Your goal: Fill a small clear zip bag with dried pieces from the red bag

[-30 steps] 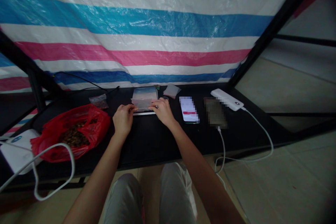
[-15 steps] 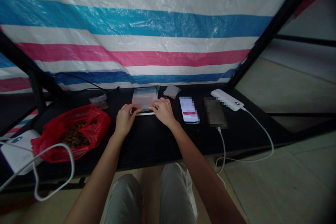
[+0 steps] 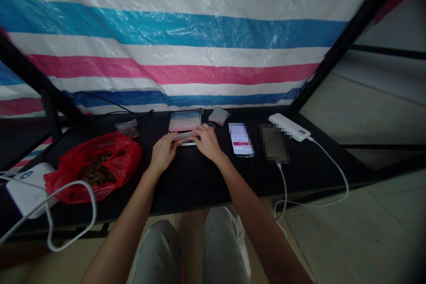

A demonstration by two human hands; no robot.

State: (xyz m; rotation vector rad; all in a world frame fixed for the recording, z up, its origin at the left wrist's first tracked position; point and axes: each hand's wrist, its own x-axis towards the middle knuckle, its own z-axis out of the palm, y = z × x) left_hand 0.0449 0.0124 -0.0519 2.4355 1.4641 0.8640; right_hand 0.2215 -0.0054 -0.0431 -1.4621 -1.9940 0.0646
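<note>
My left hand and my right hand pinch the two ends of a small clear plastic bag, held flat and low just above the black table. Right behind the bag lies a flat pink-and-white pad. A small clear round thing sits by my right hand's knuckles.
A red plastic bag with brown bits lies at the left, with a small filled zip bag behind it. Two phones, a white power bank with cable and a striped tarp at the back.
The clear bag that stood upright over the pad is now folded down flat between my fingers. Both hands have drawn slightly nearer to me.
</note>
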